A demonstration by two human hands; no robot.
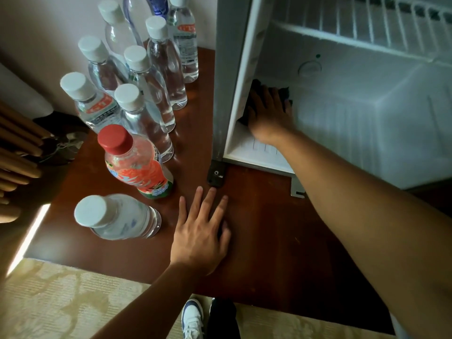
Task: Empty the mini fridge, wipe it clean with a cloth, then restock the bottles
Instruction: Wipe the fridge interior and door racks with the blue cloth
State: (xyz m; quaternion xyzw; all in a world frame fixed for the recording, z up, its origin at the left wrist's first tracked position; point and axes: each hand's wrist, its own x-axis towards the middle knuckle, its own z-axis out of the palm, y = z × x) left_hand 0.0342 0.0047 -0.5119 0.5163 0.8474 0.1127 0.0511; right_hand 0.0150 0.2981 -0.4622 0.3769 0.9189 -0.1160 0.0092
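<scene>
The white mini fridge (367,113) stands open on a dark wooden platform (269,228), its inside holding no bottles. My right hand (269,116) reaches into the lower left corner and presses a dark cloth (283,92) flat against the inner wall. My left hand (200,231) rests flat on the wood in front of the fridge, fingers spread. Several clear water bottles with white caps (137,104) stand on the wood left of the fridge. A red-capped drink bottle (137,162) stands in front of them. One more water bottle (117,216) stands nearest me.
A wire shelf (367,18) spans the fridge top. Metal feet (215,174) stick out at the fridge's front corners. Wooden slats (17,155) are at the far left. Patterned carpet (61,302) and my white shoe (193,316) lie below the platform edge.
</scene>
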